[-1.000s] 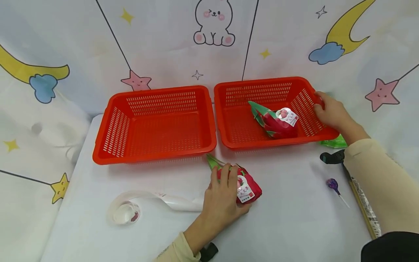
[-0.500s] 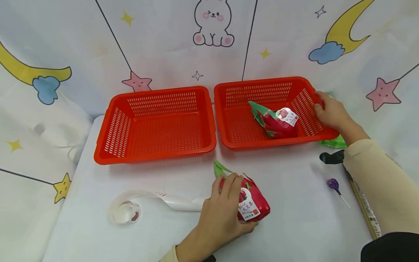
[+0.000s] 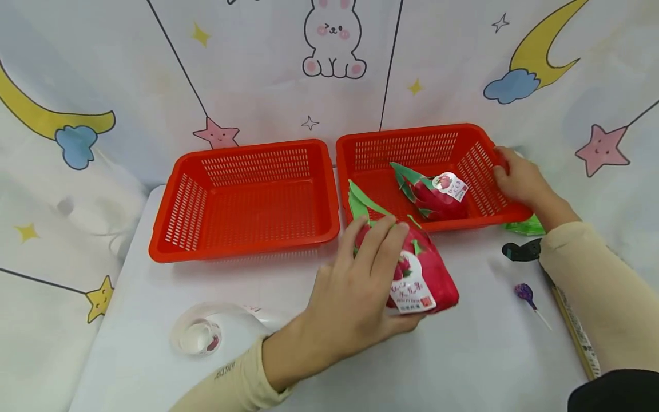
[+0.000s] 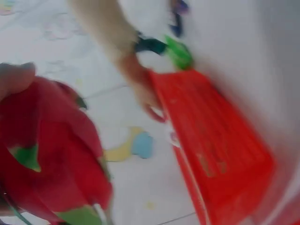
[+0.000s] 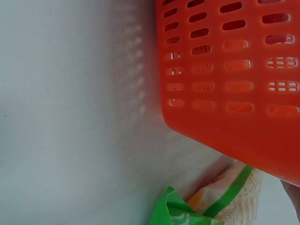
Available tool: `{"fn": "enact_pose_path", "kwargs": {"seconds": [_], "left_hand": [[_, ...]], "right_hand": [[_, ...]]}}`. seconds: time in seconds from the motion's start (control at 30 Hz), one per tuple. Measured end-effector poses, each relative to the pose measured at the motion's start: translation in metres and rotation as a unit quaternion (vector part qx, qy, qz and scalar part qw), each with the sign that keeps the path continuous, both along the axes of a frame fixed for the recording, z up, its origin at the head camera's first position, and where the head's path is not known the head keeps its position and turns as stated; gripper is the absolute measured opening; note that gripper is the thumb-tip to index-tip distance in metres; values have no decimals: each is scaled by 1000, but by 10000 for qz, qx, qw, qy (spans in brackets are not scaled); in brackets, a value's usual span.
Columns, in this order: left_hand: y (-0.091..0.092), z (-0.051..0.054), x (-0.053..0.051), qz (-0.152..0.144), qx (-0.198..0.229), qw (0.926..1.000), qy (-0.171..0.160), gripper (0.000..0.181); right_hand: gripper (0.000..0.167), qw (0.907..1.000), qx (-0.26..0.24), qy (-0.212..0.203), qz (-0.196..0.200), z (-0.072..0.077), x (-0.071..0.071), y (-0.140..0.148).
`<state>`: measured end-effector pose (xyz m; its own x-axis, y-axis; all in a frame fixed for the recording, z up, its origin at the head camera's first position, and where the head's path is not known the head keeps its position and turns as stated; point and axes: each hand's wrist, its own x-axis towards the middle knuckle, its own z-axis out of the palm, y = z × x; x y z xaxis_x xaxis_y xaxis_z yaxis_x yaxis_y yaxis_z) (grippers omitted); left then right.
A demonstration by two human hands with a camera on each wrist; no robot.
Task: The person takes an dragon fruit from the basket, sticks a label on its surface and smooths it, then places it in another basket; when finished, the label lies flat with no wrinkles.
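Note:
In the head view my left hand (image 3: pixel 350 292) grips a red and green dragon fruit-shaped pack (image 3: pixel 435 269) with a white label, fingers over its top and thumb beneath. It is raised above the table, in front of the right red basket (image 3: pixel 401 133), and covers part of the basket's front rim. The left wrist view shows the pack (image 4: pixel 51 150) blurred, close up. My right hand (image 3: pixel 522 180) holds the right end of that basket by its rim; some fingers are hidden. Inside the basket lies a second dragon fruit-shaped pack (image 3: pixel 437 197).
Left of it stands another red basket (image 3: pixel 268 246). A clear roll (image 3: pixel 198 337) with a pale strip lies at front left. On the right lie a lollipop (image 3: pixel 524 292), a black curved object (image 3: pixel 521 252), a long yellow packet (image 3: pixel 574 332) and a green bag (image 3: pixel 527 227).
My left hand first drew the dragon fruit-shaped pack nearer, then lifted it up and rightward toward the right basket. The right hand stays on the basket rim.

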<state>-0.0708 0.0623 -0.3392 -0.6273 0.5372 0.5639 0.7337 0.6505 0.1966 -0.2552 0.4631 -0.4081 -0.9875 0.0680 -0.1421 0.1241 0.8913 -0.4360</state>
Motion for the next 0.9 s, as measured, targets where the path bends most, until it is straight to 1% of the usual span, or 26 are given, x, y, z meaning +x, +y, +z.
{"fn": "enact_pose_path", "kwargs": {"seconds": [0.07, 0.13, 0.2, 0.27, 0.3, 0.37, 0.43, 0.5, 0.63, 0.73, 0.9], "left_hand": [[7, 1, -21, 29, -127, 9999, 76, 100], [15, -1, -44, 105, -366, 9992, 99, 98], [24, -4, -65, 246, -726, 9970, -54, 99], [34, -9, -85, 394, -1115, 9926, -276, 100], [39, -11, -94, 451, -1294, 9896, -442, 101], [51, -16, -109, 513, -1580, 9828, -801, 103], [61, -20, -123, 545, -1756, 9769, -1085, 103], [70, -25, -134, 575, -1835, 9714, -1389, 103], [80, -38, -153, 683, -1910, 9623, -1811, 103], [84, -49, -163, 717, -1935, 9557, -2100, 103], [87, -69, -176, 780, -1909, 9431, -2607, 105]], "right_hand": [[64, 10000, 30, 16, 18, 0, 0, 0], [63, 10000, 36, 63, 31, 0, 0, -1], [63, 9999, 45, 97, 50, 0, -1, -2], [63, 9999, 30, 103, 69, 1, -1, -2], [63, 9999, 34, 91, 64, 1, -1, -2], [63, 9999, 87, 107, 50, 2, -1, -1], [62, 9998, 144, 143, 24, 3, 0, 1], [62, 9997, 192, 166, 0, 4, 1, 3], [62, 9998, 160, 140, -12, 2, 2, 5], [62, 9998, 139, 127, -10, 0, 2, 4], [62, 9999, 103, 134, 4, -3, 2, -2]]}}
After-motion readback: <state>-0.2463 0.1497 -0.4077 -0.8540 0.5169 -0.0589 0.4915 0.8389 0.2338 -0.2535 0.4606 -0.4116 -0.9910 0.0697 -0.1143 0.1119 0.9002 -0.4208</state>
